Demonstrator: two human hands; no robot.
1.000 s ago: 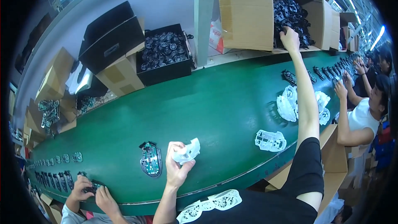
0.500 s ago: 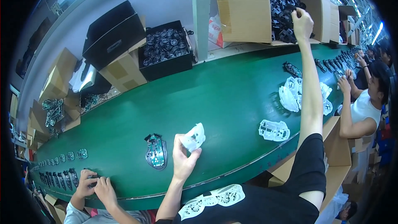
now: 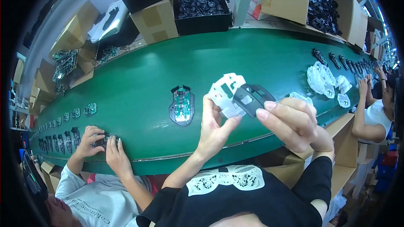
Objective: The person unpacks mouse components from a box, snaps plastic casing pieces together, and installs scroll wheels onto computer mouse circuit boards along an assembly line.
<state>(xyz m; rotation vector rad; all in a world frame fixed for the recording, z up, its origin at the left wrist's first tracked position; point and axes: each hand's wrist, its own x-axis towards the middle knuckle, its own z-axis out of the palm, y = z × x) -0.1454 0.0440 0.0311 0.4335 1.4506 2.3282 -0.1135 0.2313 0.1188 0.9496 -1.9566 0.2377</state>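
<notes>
Between thumb and fingers, my left hand [image 3: 214, 126] grips a white plastic shell [image 3: 225, 94] with cut-out openings. My right hand [image 3: 292, 122] pinches a black plastic cover [image 3: 253, 99], holding it against or just in front of the white shell's right side; whether they touch I cannot tell. Both parts are raised over the green work surface. Left of my left hand lies a mouse-shaped black base with a green circuit board [image 3: 182, 106]. A white shell [image 3: 301, 98] shows partly behind my right hand.
White shells [image 3: 321, 80] are piled at the right. Beyond them runs a row of black assemblies [image 3: 335, 60]. A carton of black parts [image 3: 322, 8] and a black box of round parts [image 3: 202, 6] stand along the back. Co-workers sit at left [image 3: 115, 153] and right [image 3: 370, 117].
My right hand has come back from the carton of black parts with a black cover, up to the white shell. My left hand has lifted the shell. The view has shifted.
</notes>
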